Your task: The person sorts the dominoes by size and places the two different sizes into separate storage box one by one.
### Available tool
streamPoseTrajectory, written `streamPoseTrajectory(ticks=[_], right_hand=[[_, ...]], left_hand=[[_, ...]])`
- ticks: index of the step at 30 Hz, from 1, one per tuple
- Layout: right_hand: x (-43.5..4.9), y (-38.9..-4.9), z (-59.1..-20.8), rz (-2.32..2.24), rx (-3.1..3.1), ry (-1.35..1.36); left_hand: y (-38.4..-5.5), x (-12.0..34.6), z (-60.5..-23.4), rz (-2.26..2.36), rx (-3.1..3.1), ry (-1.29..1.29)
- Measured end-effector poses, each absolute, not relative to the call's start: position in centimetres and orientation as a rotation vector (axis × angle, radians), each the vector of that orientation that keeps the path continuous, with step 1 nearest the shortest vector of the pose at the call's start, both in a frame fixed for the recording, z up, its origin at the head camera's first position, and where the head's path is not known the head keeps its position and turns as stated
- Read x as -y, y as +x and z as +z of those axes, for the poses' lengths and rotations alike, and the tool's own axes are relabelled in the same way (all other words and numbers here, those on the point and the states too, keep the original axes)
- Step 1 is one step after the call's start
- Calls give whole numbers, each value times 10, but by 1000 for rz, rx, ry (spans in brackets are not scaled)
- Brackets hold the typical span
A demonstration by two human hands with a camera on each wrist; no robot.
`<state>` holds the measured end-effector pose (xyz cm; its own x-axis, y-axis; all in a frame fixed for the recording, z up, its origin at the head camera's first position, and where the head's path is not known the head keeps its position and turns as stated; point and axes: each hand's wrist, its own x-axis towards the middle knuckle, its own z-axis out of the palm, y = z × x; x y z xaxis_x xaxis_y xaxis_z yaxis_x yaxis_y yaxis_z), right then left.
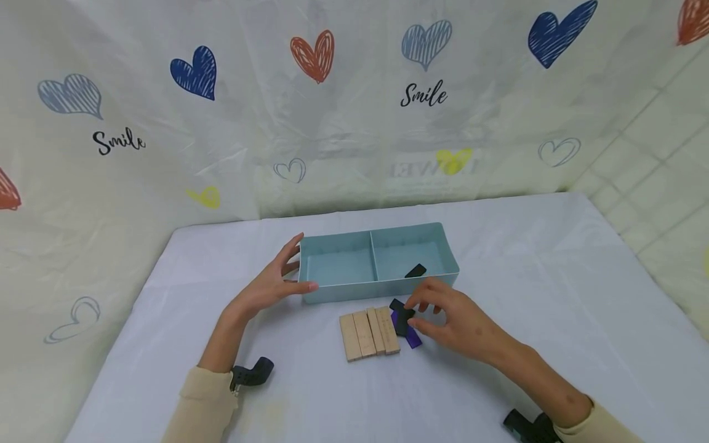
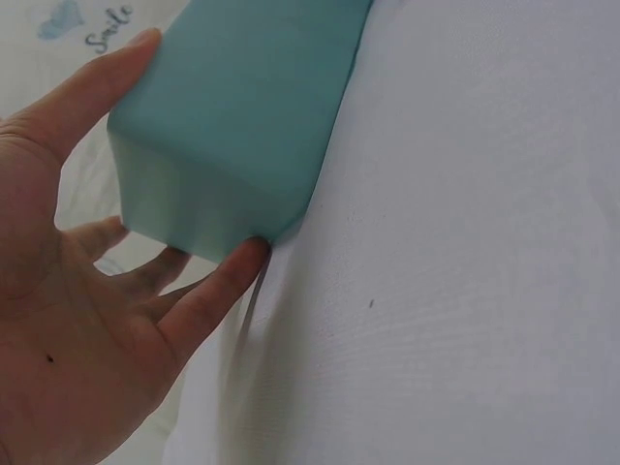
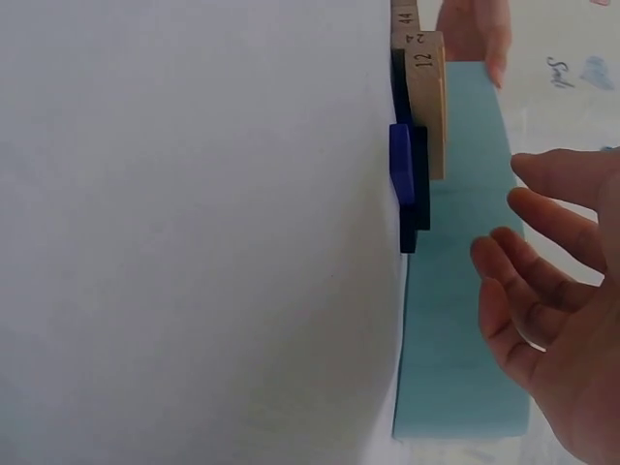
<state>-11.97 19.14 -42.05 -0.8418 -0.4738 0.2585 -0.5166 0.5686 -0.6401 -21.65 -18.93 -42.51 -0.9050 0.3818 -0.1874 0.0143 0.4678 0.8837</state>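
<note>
A light blue two-compartment box [image 1: 354, 290] stands on the table. My left hand [image 1: 271, 284] grips its left end, the thumb on the front wall and the fingers along the end wall [image 2: 179, 199]. In the right compartment lies a black block [image 1: 415, 271]. Before the box, several wooden blocks [image 1: 364, 335] lie side by side, numbers showing on some ends [image 3: 424, 63]. Black blocks [image 1: 403, 320] and purple blocks [image 1: 413, 339] overlap at their right. Close over these is my right hand [image 1: 462, 323], its thumb and fingers apart with nothing between them in the right wrist view.
A white cloth covers the table [image 1: 310, 400]. Behind it hangs a pale curtain [image 1: 354, 123] printed with hearts and words. Black wrist devices [image 1: 253, 371] are worn on both arms.
</note>
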Motion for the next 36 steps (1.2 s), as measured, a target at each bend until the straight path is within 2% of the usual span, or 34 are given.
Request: streamPoseTrajectory(ticks=[36], right_hand=[[-182, -122, -427, 1045, 3014, 861]], left_hand=[[-215, 188, -422, 1423, -2359, 321]])
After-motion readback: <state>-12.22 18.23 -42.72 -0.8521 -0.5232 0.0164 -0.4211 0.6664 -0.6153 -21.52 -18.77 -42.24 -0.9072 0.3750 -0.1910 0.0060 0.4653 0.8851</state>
